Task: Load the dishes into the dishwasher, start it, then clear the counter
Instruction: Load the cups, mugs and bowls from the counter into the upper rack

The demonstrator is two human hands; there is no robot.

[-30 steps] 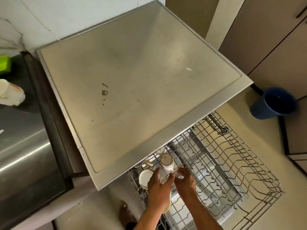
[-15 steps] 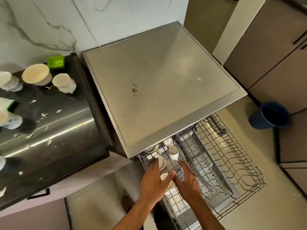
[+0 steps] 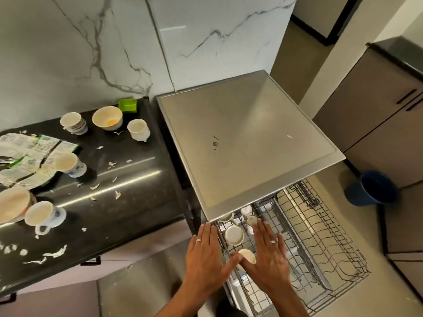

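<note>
On the black table at left, cups wait; the left hand and right hand are spread flat, fingers apart, over the pulled-out wire rack, probably steadying loaded cups.

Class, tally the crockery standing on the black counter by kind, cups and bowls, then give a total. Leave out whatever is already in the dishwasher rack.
Cups: 4
Bowls: 2
Total: 6
</note>
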